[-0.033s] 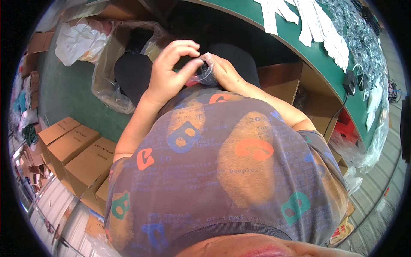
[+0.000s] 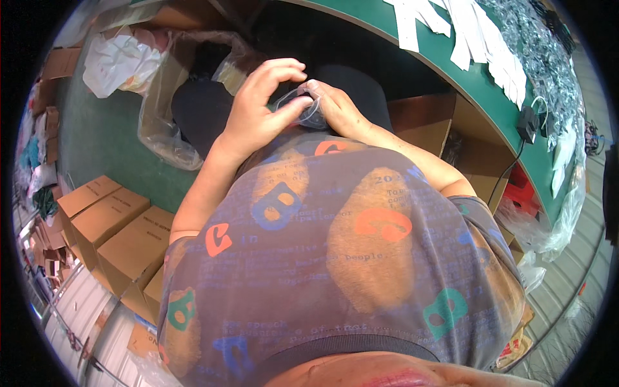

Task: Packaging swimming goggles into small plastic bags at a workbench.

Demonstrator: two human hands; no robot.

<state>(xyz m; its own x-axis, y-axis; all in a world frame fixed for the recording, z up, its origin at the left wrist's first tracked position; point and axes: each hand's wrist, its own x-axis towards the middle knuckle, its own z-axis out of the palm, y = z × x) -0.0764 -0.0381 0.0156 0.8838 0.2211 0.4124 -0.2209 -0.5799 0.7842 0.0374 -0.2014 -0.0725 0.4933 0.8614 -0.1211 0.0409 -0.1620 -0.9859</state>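
In front of my lap, both hands work on a small clear plastic bag [image 2: 312, 117], with something dark showing through it. My left hand [image 2: 256, 111] has its fingers curled and its thumb against the bag, whose thin edge loops round the thumb. A gap shows between that thumb and the index finger. My right hand [image 2: 342, 111] closes on the bag's other side, thumb up near the left fingertips. What lies under the right fingers is hidden.
A green table [image 2: 445, 59] curves along the right, bearing white paper strips [image 2: 474, 39], a heap of clear wrappers [image 2: 525, 39] and a black adapter [image 2: 527, 124]. An open carton [image 2: 422, 121] stands beneath it. Closed cartons [image 2: 113, 216] stand left; a white plastic bag [image 2: 121, 64] lies far left.
The clear bag's edge now spreads wider, round my left thumb. That thumb has shifted slightly lower; my right hand has hardly moved.
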